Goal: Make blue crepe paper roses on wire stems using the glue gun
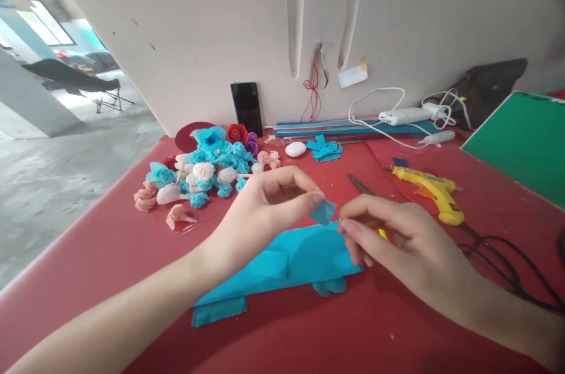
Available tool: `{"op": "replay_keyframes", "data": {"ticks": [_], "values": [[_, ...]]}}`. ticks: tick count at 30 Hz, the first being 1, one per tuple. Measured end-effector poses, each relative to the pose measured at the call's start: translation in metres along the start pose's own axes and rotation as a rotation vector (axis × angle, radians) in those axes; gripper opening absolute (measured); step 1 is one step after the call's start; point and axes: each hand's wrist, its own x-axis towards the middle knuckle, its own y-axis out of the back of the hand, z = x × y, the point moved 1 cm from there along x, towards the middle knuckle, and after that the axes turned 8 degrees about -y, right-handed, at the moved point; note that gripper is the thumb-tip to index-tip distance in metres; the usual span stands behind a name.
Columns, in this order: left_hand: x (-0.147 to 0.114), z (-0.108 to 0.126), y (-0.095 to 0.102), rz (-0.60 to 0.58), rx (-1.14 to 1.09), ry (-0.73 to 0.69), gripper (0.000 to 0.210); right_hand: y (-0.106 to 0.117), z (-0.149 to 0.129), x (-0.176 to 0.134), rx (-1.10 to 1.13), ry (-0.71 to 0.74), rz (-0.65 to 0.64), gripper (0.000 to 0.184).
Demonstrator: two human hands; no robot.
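Note:
Between thumb and fingertips, my left hand [282, 203] pinches a small blue paper piece [322, 213] above the table. Close to its right edge, my right hand [397, 239] has thumb and forefinger pressed together; what they hold is too small to make out. Under both hands lies a wide folded strip of blue crepe paper [309, 256], with rounded blue petals [329, 287] at its front edge. Scissors [359, 183] lie partly hidden behind my right hand. To the left is a pile of paper flowers [212, 156] in blue, white, pink and red.
A yellow glue gun [430, 189] with a black cord [507, 262] lies right on the red table [273, 339]. At the back are a phone [246, 108], a white egg-shaped object [295, 149], blue paper scraps [324, 149] and a power strip [404, 116]. A green board [521, 144] stands right.

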Motion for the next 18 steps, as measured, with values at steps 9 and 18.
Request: {"op": "replay_keyframes", "data": {"ticks": [9, 18], "values": [[0.004, -0.005, 0.003, 0.04, -0.004, -0.018, 0.016, 0.066, 0.009, 0.006, -0.536, -0.111, 0.645, 0.017], [0.005, -0.006, 0.002, 0.053, 0.03, -0.033, 0.016, 0.128, 0.127, -0.013, -0.81, -0.526, 0.558, 0.022]]}}
